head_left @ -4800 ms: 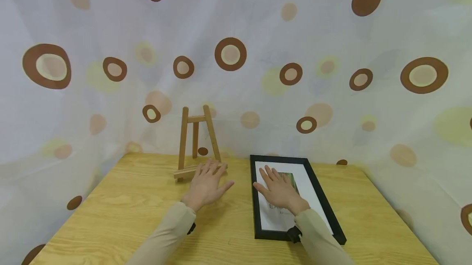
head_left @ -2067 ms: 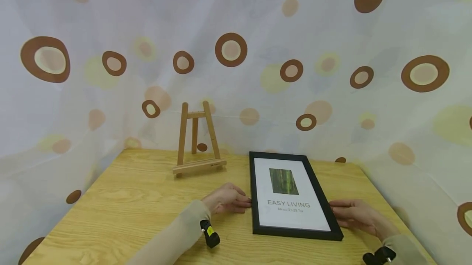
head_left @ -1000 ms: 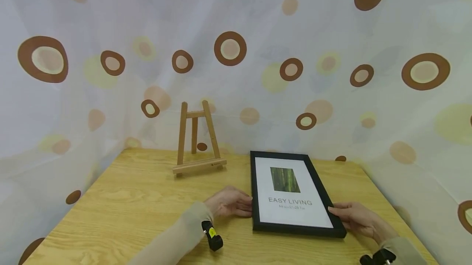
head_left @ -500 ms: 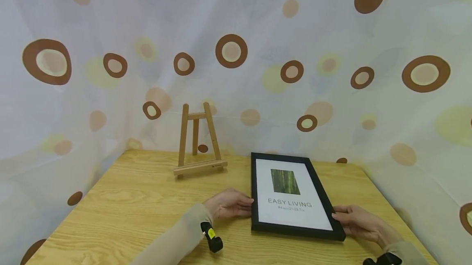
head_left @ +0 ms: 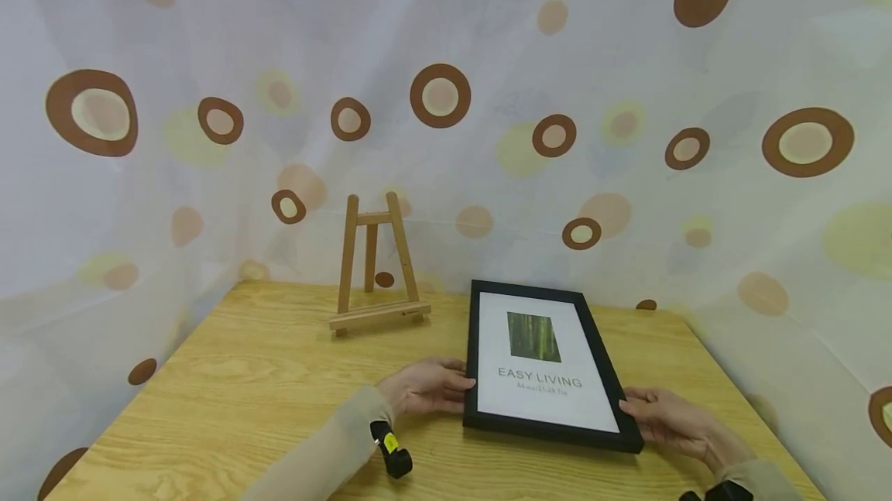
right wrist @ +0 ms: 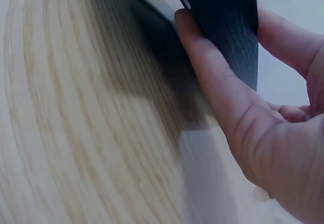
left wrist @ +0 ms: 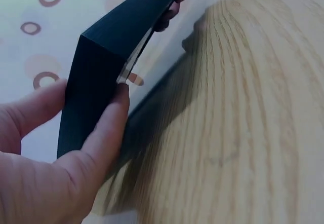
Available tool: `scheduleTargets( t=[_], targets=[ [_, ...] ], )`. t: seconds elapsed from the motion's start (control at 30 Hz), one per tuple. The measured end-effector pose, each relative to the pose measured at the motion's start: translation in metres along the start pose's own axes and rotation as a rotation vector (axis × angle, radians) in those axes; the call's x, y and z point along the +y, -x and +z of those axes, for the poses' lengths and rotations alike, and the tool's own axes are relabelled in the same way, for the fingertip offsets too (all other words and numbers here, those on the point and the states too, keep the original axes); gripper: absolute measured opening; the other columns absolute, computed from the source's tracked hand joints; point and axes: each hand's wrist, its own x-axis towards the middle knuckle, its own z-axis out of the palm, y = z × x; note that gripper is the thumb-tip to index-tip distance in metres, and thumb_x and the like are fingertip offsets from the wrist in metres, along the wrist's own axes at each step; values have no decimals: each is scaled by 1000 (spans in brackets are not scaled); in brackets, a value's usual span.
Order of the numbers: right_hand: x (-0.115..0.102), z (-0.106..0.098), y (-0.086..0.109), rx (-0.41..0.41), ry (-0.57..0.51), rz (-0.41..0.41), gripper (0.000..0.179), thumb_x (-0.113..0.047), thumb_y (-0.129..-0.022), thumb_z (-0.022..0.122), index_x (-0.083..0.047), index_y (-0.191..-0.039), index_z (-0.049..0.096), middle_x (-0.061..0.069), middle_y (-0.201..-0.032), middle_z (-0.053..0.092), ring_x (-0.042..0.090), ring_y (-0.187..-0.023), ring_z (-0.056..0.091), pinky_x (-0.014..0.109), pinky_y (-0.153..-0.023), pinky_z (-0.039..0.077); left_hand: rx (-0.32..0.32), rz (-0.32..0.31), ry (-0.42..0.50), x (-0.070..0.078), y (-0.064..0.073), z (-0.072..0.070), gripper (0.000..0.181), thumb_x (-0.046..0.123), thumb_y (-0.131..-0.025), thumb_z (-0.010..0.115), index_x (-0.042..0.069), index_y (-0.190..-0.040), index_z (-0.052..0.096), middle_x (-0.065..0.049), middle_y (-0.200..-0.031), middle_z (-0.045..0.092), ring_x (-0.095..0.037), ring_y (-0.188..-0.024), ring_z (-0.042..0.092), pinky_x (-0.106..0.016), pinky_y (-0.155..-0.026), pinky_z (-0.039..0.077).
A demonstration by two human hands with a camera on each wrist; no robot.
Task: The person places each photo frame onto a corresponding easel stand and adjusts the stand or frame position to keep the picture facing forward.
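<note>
A black picture frame (head_left: 542, 402) is held face up, its near end raised a little from the table. It contains a white sheet with a green forest picture and the words "EASY LIVING". My left hand (head_left: 428, 387) pinches its left side. On the right side, my right hand (head_left: 676, 422) does the same near the lower corner. In the left wrist view, thumb and fingers of the left hand (left wrist: 55, 176) straddle the frame's black edge (left wrist: 96, 77). The right wrist view has the right hand (right wrist: 258, 117) gripping the opposite edge (right wrist: 228, 21), with a gap above the wood.
A small wooden easel (head_left: 379, 317) stands at the back, left of the frame. Behind the wooden table (head_left: 244, 377) and at its sides hangs a white curtain (head_left: 446, 160) with brown and yellow dots.
Both hands, earlier spread palms down with one over the frame, went to its two sides and gripped it. The frame has since risen off the table and shifted slightly left.
</note>
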Motion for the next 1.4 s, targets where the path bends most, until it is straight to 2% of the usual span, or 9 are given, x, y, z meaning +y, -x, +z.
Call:
scheduleTargets(
  t=[0.2, 0.33, 0.43, 0.5, 0.57, 0.6, 0.9, 1.13, 1.4],
  targets=[
    [-5, 8, -3, 50, 47, -7, 85, -8, -104, 46, 20, -139, -26, 18, -138, 51, 19, -117, 60, 41, -102, 50, -60, 9, -8, 5, 7, -7, 70, -7, -93, 59, 3, -152, 22, -18, -117, 63, -22, -98, 66, -49, -98, 52],
    [-7, 14, -8, 84, 121, -18, 84, -11, -104, 47, 20, -142, -20, 43, -151, 13, 21, -122, 56, 42, -103, 49, -125, 22, -28, 7, 12, -12, 71, -5, -95, 57, 9, -153, 19, -21, -126, 60, -24, -103, 65, -52, -98, 51],
    [-7, 16, -10, 40, 92, -74, 83, -11, -105, 45, 17, -143, -23, 36, -147, 33, 23, -123, 56, 43, -103, 49, -158, 53, -48, 6, 15, -15, 72, -5, -96, 55, 11, -154, 16, -22, -129, 59, -25, -104, 65, -53, -96, 52],
    [-7, 17, -10, -4, 43, -122, 82, -8, -105, 43, 15, -143, -26, 13, -138, 52, 23, -122, 58, 43, -103, 49, -165, 77, -63, 5, 17, -16, 73, -5, -96, 54, 13, -154, 15, -22, -127, 59, -25, -103, 66, -52, -94, 53],
    [-8, 17, -11, -42, 3, -172, 81, -5, -105, 42, 15, -142, -27, -11, -129, 55, 20, -120, 59, 42, -102, 50, -161, 98, -80, 6, 19, -16, 75, -4, -96, 55, 14, -155, 13, -21, -127, 60, -25, -102, 66, -50, -94, 54],
    [-9, 19, -11, -43, 7, -184, 80, -5, -105, 41, 15, -142, -27, -13, -128, 55, 19, -120, 59, 41, -102, 50, -157, 104, -85, 6, 20, -17, 78, -5, -95, 56, 15, -156, 12, -22, -127, 60, -25, -102, 66, -50, -94, 54],
    [-13, 34, -21, 2, 31, -240, 80, -2, -103, 43, 12, -145, -24, -15, -132, 54, 11, -120, 58, 39, -100, 52, -131, 155, -129, 15, 31, -24, 94, -14, -88, 60, 20, -158, 7, -26, -130, 59, -27, -101, 66, -45, -91, 56],
    [-23, 45, -28, 91, 111, -185, 81, -11, -104, 46, 2, -153, -17, 14, -155, 26, 14, -120, 58, 45, -101, 50, -57, 195, -165, 19, 37, -30, 89, -11, -88, 61, 12, -158, 11, -27, -128, 60, -26, -102, 66, -46, -96, 54],
    [-32, 49, -30, -16, 48, -172, 91, 0, -100, 51, -9, -153, -23, 2, -135, 52, 26, -117, 61, 54, -99, 50, -45, 222, -185, 21, 39, -37, 78, -6, -90, 63, 0, -154, 19, -20, -125, 63, -23, -102, 66, -42, -97, 53]
  ],
)
